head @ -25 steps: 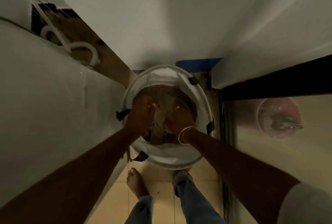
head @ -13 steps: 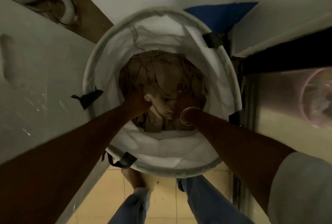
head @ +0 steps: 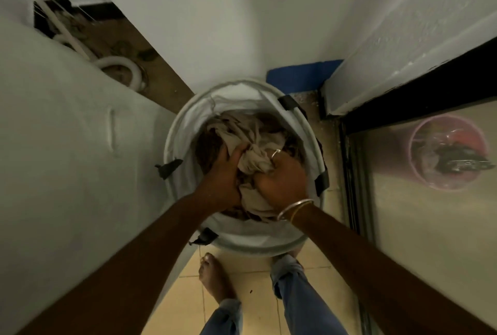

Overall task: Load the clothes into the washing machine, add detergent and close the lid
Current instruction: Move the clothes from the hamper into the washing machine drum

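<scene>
Head view: white laundry hamper (head: 242, 238) sits on the floor at centre frame, just ahead of my feet. The clothes (head: 258, 133) are inside it, a beige bundle on top of darker brown pieces.

My left hand (head: 224, 176) has its fingers curled into the bundle from its 9 o'clock side. My right hand (head: 282, 182) grips a fistful from 4 o'clock, with fabric bunched between the two hands.

Expect a soft, limp, light load. Loose ends will likely trail and snag the rim, so scoop from underneath rather than pinching the top layer.

The grey panel (head: 67, 159) at 9 o'clock may be the washer; its lid isn't in view. There's a pink bucket (head: 425, 176) at 3 o'clock.
</scene>
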### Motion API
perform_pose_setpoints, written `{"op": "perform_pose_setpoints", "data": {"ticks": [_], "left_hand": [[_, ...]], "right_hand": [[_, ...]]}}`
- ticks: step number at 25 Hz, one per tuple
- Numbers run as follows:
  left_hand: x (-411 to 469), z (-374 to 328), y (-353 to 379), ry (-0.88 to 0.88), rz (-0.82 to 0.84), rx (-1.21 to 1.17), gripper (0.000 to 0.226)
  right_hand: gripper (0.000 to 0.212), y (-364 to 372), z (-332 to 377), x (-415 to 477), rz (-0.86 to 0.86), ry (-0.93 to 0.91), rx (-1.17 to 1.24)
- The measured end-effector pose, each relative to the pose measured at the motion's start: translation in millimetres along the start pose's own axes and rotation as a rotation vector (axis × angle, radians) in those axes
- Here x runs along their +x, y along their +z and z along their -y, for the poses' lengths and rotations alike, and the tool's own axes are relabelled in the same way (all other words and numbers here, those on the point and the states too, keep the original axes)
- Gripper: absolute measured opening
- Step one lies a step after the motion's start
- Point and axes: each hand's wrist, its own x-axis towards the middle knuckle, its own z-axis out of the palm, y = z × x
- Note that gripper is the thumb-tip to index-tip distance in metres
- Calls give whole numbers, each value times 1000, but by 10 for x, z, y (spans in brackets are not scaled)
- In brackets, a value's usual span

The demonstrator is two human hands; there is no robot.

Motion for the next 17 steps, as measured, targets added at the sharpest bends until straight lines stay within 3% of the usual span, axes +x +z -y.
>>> {"op": "perform_pose_setpoints", "data": {"ticks": [3, 4, 6, 10, 14, 17], "left_hand": [[-215, -246, -293, 98, -193, 19, 36], [-288, -354, -390, 144, -260, 45, 23], [-407, -515, -571, 140, -343, -6, 30], [-712, -934, -967, 147, -292, -83, 36], [-921, -1513, -1540, 57, -242, -121, 5], [-1067, -1796, -1738, -2, -375, -171, 23]], "right_hand": [[18, -110, 389, -312, -117, -186, -16], [18, -154, 515, -376, -139, -229, 0], [19, -272, 770, -480, -156, -265, 82], [39, -632, 1231, -679, -187, -274, 259], [48, -1036, 1597, -756, -100, -198, 480], [42, -1277, 1684, -811, -127, -65, 507]]}}
